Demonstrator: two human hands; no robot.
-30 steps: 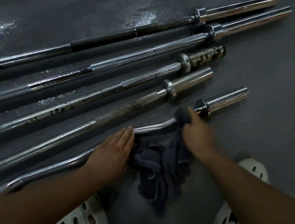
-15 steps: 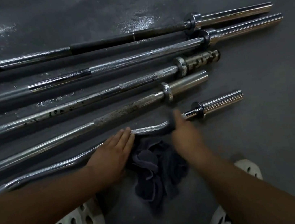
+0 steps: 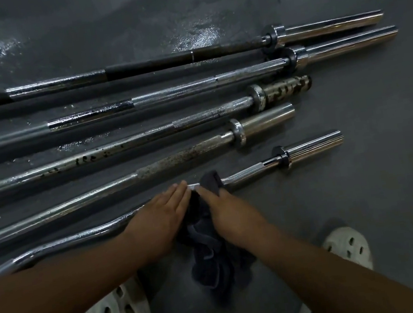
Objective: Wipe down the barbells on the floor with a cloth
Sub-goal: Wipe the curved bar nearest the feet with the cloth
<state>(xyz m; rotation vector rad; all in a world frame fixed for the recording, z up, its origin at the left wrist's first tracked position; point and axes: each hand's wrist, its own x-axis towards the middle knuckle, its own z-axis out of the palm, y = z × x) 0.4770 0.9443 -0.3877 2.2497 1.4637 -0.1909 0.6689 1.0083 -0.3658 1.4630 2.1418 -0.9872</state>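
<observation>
Five barbells [image 3: 195,119] lay on floor [image 3: 363,187]. R hand [image 3: 229,206] clamped cloth [image 3: 210,181] round nearest, the curl bar [image 3: 245,174], to wipe it. L hand [image 3: 163,215], fingers straight, pressed bar just left of grip, prob. steadying it.

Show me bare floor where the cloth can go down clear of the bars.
Widest bare floor lies right of the curl bar's sleeve, beyond the right shoe. Another patch lies beyond the farthest bar, glistening. Gaps between bars are narrow.

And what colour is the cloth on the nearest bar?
The cloth is dark grey; the head view shows it best, draped over the bar.
</observation>
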